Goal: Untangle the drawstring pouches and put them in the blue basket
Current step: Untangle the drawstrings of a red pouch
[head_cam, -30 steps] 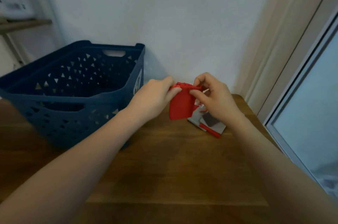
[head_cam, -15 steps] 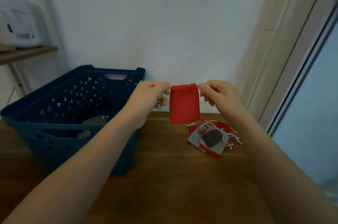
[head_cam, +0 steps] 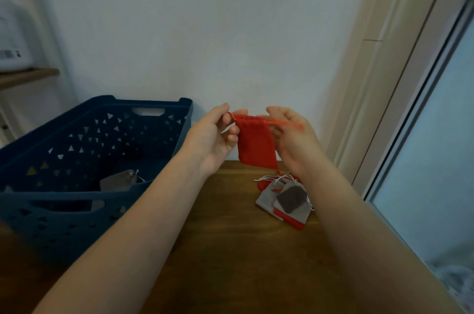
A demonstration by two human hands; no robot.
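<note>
Right up close, two bare forearms ran in from the bottom edge, both cut off below the elbow, over a dark wooden table (head_cam: 230,249). On that table, just past the right forearm, lay a pile of pouches (head_cam: 284,200): pale grey ones overlapping, a darker grey one on top, slivers of red poking out beneath, white strings tangled at the far end. How many pouches were in the pile could not be counted, since they covered each other and the arm hid the right edge.

Above the pile, lifted clear of the table, hung the red drawstring pouch (head_cam: 255,144), its gathered mouth uppermost. The left hand (head_cam: 213,139) pinched the red cord at the pouch's upper left corner between thumb and forefinger, the other fingers curled beside the fabric. The right hand (head_cam: 292,139) sat just right of the pouch, partly behind it, and was blurred; a red drawstring (head_cam: 284,123) stretched across its fingers toward the right, yet whether those fingers gripped it or merely lay slack I could not tell.

To the left stood the blue basket (head_cam: 159,104), its near side cut off by the left edge, triangle holes in its walls. Inside, a grey pouch (head_cam: 118,181) showed partly above the near rim. Behind everything rose a pale wall; a shelf with a white box sat far left, cropped, and a window frame ran down the right.
</note>
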